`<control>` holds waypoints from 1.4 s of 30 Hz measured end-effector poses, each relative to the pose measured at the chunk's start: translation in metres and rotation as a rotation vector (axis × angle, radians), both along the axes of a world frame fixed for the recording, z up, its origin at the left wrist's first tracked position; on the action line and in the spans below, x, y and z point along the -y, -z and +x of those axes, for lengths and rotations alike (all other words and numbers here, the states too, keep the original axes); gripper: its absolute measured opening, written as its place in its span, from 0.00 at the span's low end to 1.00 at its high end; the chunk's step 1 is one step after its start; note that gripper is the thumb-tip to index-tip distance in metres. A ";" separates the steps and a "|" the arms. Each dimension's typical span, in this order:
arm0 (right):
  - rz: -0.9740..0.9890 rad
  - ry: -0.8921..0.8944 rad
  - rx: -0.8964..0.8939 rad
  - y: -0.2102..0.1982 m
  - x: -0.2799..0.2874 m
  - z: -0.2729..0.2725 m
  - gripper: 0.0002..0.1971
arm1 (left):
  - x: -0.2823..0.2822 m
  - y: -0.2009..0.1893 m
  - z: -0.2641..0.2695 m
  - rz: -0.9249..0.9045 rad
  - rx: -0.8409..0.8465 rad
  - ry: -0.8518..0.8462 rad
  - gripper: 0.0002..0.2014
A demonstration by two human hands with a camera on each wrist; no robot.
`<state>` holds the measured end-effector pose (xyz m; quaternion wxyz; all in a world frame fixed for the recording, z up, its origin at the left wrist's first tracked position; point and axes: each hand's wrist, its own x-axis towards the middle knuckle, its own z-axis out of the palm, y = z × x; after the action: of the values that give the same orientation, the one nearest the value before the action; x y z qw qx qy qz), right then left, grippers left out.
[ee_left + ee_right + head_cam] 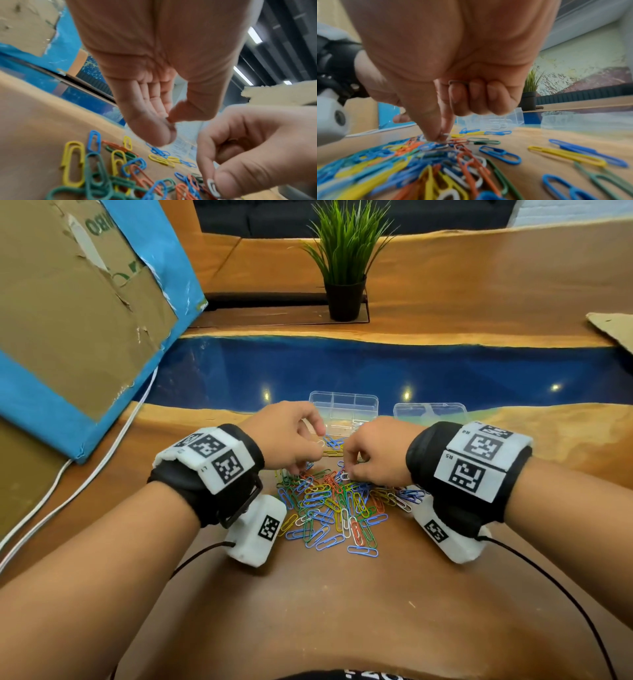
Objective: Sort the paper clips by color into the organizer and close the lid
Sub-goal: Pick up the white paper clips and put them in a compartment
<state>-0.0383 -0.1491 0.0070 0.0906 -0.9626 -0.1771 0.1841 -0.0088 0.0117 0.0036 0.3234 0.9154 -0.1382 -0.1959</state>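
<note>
A heap of coloured paper clips (335,505) lies on the wooden table between my wrists. Behind my hands stands the clear organizer (342,405), its lid (431,410) lying open to the right. Some white clips (498,124) lie in a near compartment. My right hand (347,474) is down on the far edge of the heap. Its thumb and forefinger pinch a white clip (211,186), and another clip (457,81) is tucked under its curled fingers. My left hand (320,441) hovers just left of it, thumb tip against forefinger, with a white loop showing between them.
A torn cardboard box with blue covering (85,320) leans at the left, with white cables (68,481) running beside it. A potted plant (346,268) stands at the back. A blue resin strip (376,368) crosses the table behind the organizer. A cardboard scrap (613,326) lies far right.
</note>
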 end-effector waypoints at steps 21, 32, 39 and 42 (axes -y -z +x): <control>0.386 0.354 -0.217 0.000 0.024 -0.001 0.14 | -0.007 0.003 -0.011 0.363 0.086 0.256 0.09; 0.105 0.242 -0.059 0.003 0.031 -0.003 0.02 | -0.013 0.001 -0.015 0.515 0.195 0.364 0.08; -0.090 0.272 -0.006 0.003 0.029 -0.004 0.13 | -0.007 0.002 -0.017 0.587 0.292 0.372 0.03; -0.096 0.265 -0.004 0.006 0.028 -0.003 0.11 | -0.008 0.001 -0.016 0.566 0.288 0.359 0.03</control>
<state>-0.0415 -0.1769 0.0012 0.0681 -0.9804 -0.0393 0.1807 -0.0248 0.0194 0.0027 -0.0052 0.9479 -0.2813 -0.1490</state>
